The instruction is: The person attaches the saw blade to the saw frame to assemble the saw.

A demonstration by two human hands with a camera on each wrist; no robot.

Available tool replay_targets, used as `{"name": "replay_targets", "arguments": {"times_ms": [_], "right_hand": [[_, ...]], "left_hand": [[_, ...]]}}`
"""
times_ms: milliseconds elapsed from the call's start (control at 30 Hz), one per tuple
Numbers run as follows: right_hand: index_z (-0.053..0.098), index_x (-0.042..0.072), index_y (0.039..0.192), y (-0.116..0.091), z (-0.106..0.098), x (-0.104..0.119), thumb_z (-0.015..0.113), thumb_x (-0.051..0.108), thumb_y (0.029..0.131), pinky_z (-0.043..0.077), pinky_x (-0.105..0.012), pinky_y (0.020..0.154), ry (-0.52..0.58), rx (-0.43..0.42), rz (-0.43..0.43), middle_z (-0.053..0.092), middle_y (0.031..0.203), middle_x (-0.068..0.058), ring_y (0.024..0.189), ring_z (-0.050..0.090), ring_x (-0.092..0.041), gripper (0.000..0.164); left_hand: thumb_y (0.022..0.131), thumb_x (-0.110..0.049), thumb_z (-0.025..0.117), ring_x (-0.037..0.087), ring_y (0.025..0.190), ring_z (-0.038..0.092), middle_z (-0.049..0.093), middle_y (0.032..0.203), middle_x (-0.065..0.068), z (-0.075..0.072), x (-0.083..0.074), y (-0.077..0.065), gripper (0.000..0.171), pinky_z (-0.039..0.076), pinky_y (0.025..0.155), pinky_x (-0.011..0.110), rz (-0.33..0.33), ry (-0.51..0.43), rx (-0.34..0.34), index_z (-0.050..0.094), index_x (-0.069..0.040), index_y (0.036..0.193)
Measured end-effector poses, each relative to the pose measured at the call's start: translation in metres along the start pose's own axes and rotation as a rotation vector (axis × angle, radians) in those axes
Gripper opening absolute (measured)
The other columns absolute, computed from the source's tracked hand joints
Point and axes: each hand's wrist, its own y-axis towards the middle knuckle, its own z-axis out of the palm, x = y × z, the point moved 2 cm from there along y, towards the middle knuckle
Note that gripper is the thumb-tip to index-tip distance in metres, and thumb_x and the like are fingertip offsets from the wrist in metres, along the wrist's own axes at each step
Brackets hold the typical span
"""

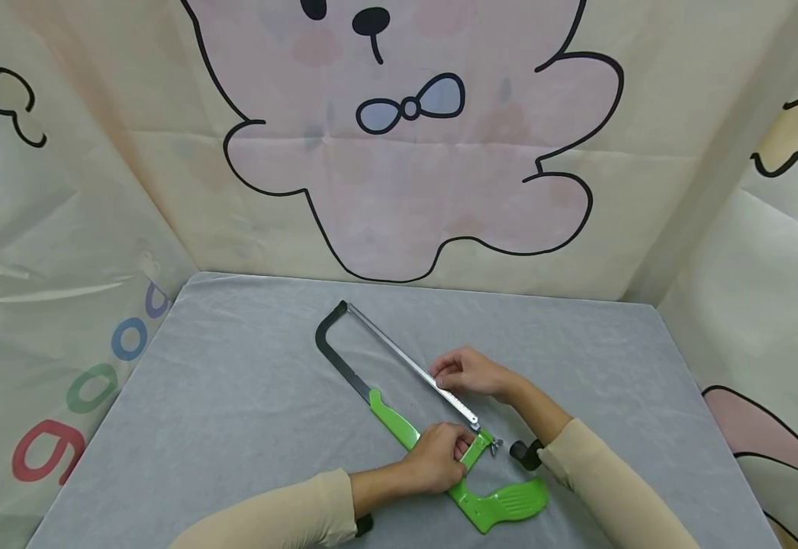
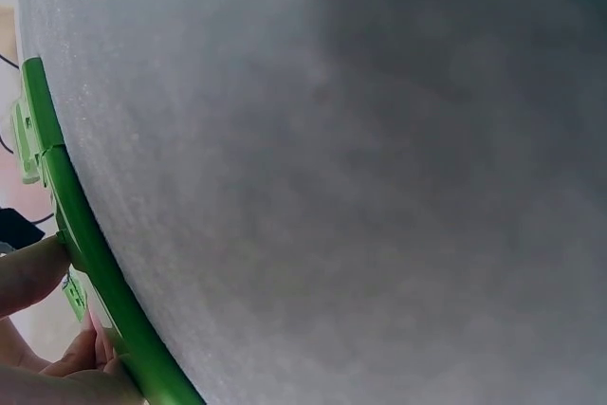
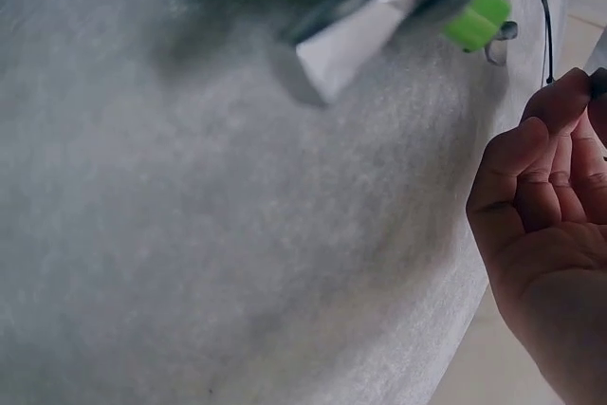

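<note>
A hacksaw lies across the grey cloth in the head view, with a green frame (image 1: 392, 419), a black bow (image 1: 330, 354) and a silver blade (image 1: 388, 343). My left hand (image 1: 433, 461) grips the green frame near the blade's lower end; in the left wrist view its thumb (image 2: 33, 272) and fingers are at the green bar (image 2: 95, 253). With curled fingertips my right hand (image 1: 471, 372) pinches the blade partway along, though the contact is partly hidden. In the right wrist view, the right hand (image 3: 550, 234) has thumb and fingers together. A wing nut (image 1: 496, 445) sits beyond the blade's lower end.
The green handle (image 1: 512, 502) points toward the right. Grey cloth (image 1: 234, 396) covers the table, whose back edge meets a fabric backdrop (image 1: 399, 206) with cartoon drawings. Side panels stand left and right. Black devices (image 1: 526, 454) are worn at both cuffs.
</note>
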Motion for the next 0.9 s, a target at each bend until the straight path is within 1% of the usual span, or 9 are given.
{"name": "replay_targets", "arguments": {"times_ms": [167, 333, 500, 733, 900], "right_hand": [[0.065, -0.01, 0.111, -0.0007, 0.0016, 0.0013, 0.063, 0.005, 0.094, 0.047, -0.024, 0.062, -0.002, -0.001, 0.005, 0.068, 0.089, -0.009, 0.07, 0.057, -0.011, 0.023], [0.065, -0.01, 0.112, -0.002, 0.0022, 0.0017, 0.062, 0.005, 0.094, 0.045, -0.024, 0.062, -0.008, 0.0, 0.012, 0.067, 0.09, -0.01, 0.068, 0.054, -0.011, 0.023], [0.065, -0.01, 0.112, -0.0017, 0.0025, -0.0009, 0.062, 0.006, 0.094, 0.046, -0.024, 0.062, -0.008, -0.002, 0.017, 0.068, 0.092, -0.011, 0.07, 0.055, -0.012, 0.024], [0.065, -0.009, 0.111, 0.0002, 0.0021, -0.0077, 0.063, 0.005, 0.094, 0.046, -0.024, 0.062, -0.008, -0.013, 0.023, 0.067, 0.088, -0.005, 0.069, 0.055, -0.011, 0.022], [0.066, -0.009, 0.111, 0.0002, 0.0015, -0.0077, 0.063, 0.006, 0.094, 0.047, -0.024, 0.063, -0.012, -0.018, 0.026, 0.067, 0.088, -0.005, 0.071, 0.057, -0.011, 0.023]], "left_hand": [[0.065, 0.011, 0.069, -0.003, 0.065, 0.049, 0.057, 0.07, -0.008, -0.0002, 0.0005, 0.0003, 0.03, 0.042, 0.062, 0.012, -0.011, 0.007, -0.001, 0.071, -0.004, 0.091], [0.064, 0.011, 0.069, -0.003, 0.065, 0.049, 0.057, 0.069, -0.007, -0.0001, 0.0006, -0.0002, 0.03, 0.042, 0.062, 0.012, -0.012, 0.003, -0.002, 0.071, -0.004, 0.091], [0.064, 0.011, 0.07, -0.003, 0.065, 0.049, 0.056, 0.069, -0.008, -0.0001, 0.0002, -0.0001, 0.03, 0.042, 0.062, 0.012, -0.012, 0.008, 0.002, 0.071, -0.005, 0.09], [0.065, 0.011, 0.072, -0.003, 0.065, 0.048, 0.055, 0.069, -0.008, -0.0004, 0.0, 0.0001, 0.028, 0.041, 0.062, 0.012, -0.008, 0.018, 0.011, 0.07, -0.005, 0.089], [0.066, 0.01, 0.072, -0.003, 0.065, 0.048, 0.055, 0.069, -0.009, -0.0001, 0.0003, 0.0003, 0.028, 0.041, 0.062, 0.012, 0.0, 0.022, 0.01, 0.07, -0.005, 0.089]]}}
